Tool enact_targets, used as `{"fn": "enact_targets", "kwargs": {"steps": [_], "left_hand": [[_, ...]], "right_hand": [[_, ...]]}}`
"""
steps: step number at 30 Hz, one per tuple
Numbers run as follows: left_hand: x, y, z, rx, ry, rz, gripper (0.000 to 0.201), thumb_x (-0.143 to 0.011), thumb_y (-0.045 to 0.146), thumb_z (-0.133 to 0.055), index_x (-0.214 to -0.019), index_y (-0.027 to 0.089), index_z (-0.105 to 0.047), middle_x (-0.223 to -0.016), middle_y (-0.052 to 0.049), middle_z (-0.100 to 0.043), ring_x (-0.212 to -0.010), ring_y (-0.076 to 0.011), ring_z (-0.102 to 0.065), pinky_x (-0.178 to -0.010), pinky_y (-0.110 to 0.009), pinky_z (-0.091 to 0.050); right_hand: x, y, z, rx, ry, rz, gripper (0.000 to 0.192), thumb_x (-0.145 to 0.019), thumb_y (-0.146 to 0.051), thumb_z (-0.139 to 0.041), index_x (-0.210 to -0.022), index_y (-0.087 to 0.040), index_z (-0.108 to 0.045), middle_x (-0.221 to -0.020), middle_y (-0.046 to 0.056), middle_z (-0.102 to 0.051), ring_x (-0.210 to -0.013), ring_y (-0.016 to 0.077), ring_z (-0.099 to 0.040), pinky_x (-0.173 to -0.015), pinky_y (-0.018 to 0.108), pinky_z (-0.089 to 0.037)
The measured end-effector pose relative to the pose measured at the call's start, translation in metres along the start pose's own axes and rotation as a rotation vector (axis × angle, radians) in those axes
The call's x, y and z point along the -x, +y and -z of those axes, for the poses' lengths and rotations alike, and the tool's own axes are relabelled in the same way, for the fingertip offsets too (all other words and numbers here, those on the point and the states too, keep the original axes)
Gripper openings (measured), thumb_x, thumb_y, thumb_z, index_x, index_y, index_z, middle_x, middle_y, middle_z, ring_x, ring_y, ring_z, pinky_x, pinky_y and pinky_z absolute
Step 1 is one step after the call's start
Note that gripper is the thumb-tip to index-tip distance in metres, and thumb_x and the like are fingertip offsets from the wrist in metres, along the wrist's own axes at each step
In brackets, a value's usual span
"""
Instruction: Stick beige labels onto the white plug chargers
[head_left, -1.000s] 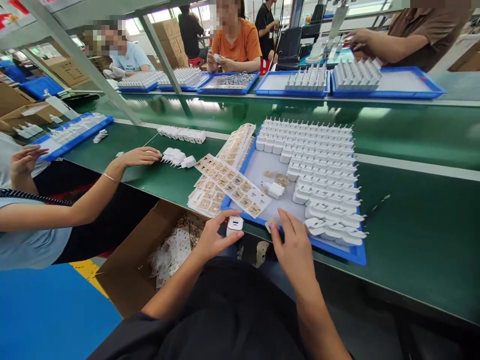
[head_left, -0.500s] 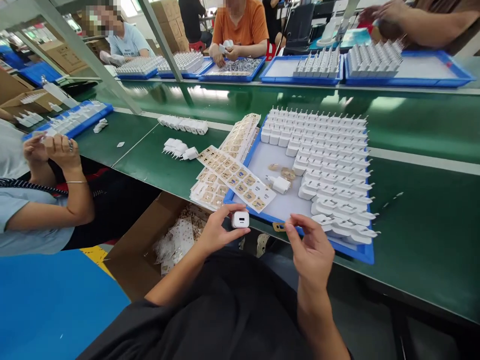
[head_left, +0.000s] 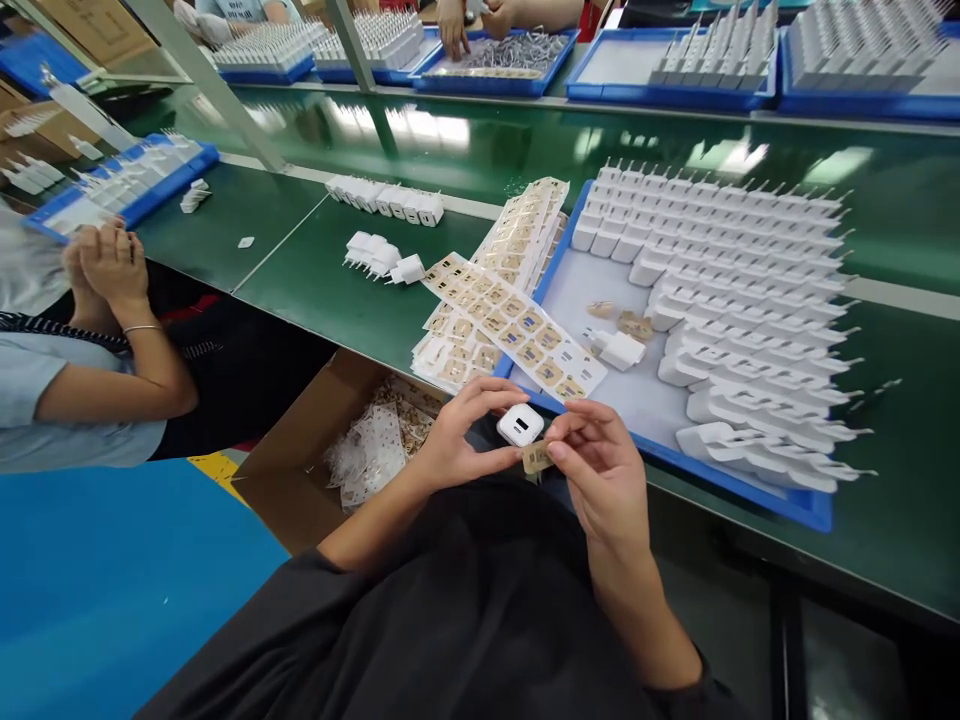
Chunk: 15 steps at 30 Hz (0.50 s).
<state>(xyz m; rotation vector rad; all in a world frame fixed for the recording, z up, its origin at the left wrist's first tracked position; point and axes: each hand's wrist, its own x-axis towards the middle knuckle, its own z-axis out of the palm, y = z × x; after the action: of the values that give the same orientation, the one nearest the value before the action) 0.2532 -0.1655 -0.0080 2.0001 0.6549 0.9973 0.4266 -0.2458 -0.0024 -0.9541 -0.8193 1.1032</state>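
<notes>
A white charger (head_left: 520, 424) is held in the left hand (head_left: 457, 445), fingers closed around it, before the tabletop (head_left: 337, 290). A sticker (head_left: 537, 457) is pinched by the right hand (head_left: 600, 470), just beside it. The sticking step seems in hand; careful alignment is needed.

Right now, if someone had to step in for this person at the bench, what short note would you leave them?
Left hand: holds a white charger, port face up.
Right hand: pinches a small tan sticker right beside the charger; whether it touches yet is unclear.
Sticker sheets lie at the blue tray, overlapping its left edge. The tray holds rows of chargers, prongs up, plus one lying loose.
A box below the bench holds used sheets.
Done: sticker peeled, charger picked up.
Left: the sticker is not yet stuck flat on this charger. Which tray chargers already have stickers cannot be told.
</notes>
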Motion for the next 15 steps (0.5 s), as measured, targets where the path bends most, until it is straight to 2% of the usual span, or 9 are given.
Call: {"fn": "enact_targets", "kwargs": {"steps": [5,8,15], "left_hand": [[0.013,-0.012,0.01,0.02,0.035,0.018,0.056,-0.085,0.023,-0.073,-0.139,0.025,-0.057,-0.13,-0.01,-0.067,-0.119,-0.0244,-0.066,-0.107,-0.039,-0.052],[0.02,-0.016,0.011,0.093,0.102,0.041,0.053,-0.086,0.02,-0.073,-0.135,0.023,-0.056,-0.132,-0.011,-0.069,-0.122,-0.025,-0.067,-0.108,-0.04,-0.053],[0.021,-0.016,0.018,0.059,0.156,0.01,0.047,-0.086,0.027,-0.078,-0.129,0.022,-0.059,-0.128,-0.011,-0.072,-0.118,-0.0232,-0.07,-0.104,-0.036,-0.056]], "right_hand": [[-0.006,0.003,-0.019,0.019,-0.025,-0.03,0.033,-0.085,-0.022,-0.077,-0.115,-0.029,-0.067,-0.087,-0.001,-0.07,-0.08,0.0127,-0.069,-0.075,0.026,-0.059],[-0.008,0.006,-0.029,0.07,-0.036,-0.033,0.033,-0.085,-0.024,-0.077,-0.115,-0.027,-0.066,-0.087,0.0,-0.07,-0.079,0.0139,-0.069,-0.074,0.027,-0.06],[-0.007,0.008,-0.035,0.118,-0.079,-0.043,0.03,-0.087,-0.024,-0.075,-0.115,-0.028,-0.065,-0.087,0.0,-0.069,-0.08,0.0146,-0.068,-0.071,0.027,-0.061]]}}
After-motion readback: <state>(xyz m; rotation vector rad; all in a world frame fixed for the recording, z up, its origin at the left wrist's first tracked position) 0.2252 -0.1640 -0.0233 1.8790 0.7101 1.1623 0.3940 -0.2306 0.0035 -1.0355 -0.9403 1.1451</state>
